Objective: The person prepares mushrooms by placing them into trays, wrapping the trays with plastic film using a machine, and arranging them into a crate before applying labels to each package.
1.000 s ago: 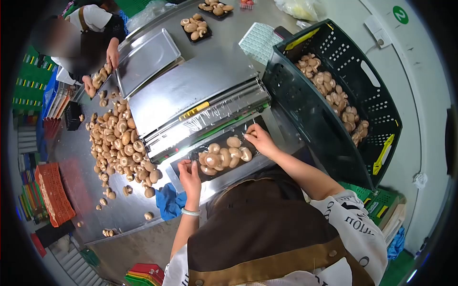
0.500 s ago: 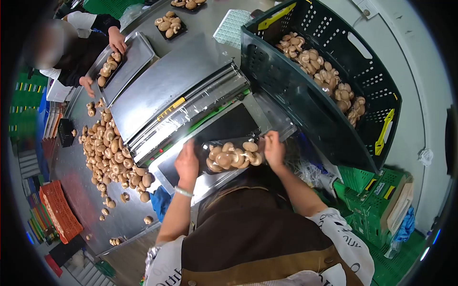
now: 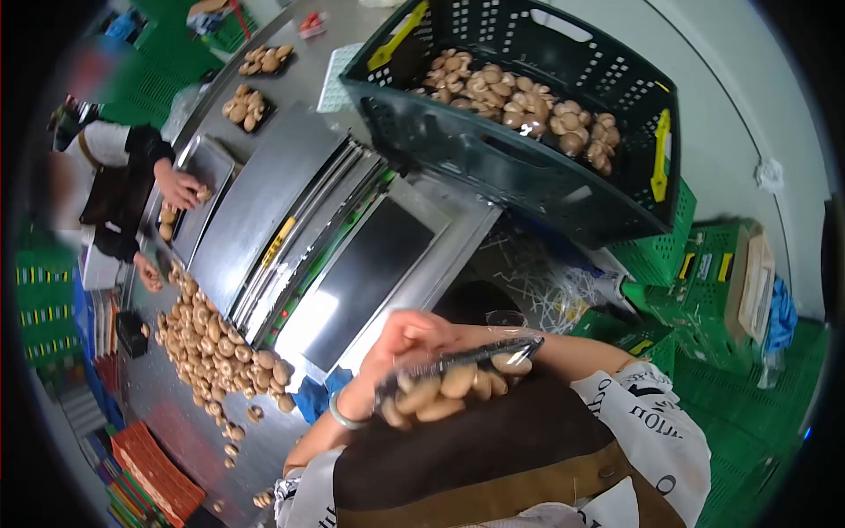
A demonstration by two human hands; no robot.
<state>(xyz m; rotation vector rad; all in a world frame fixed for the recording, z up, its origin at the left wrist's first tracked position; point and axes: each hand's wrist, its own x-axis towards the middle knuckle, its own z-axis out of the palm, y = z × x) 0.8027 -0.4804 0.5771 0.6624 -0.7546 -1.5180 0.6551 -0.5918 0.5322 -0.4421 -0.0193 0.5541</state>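
Crate [image 3: 493, 167] of mushrooms [image 3: 519, 97] up top, loose pile [image 3: 211, 343] at left (on the table [image 3: 189, 400]). Left hand [image 3: 400, 341] gripping tilted tray [image 3: 458, 380]; right hand hidden, grip unclear.

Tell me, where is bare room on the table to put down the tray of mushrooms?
Free: the black plate between the rollers and the crate, and the steel lid beyond the rollers. Crowded: the table beside the rollers, covered by the mushroom pile.
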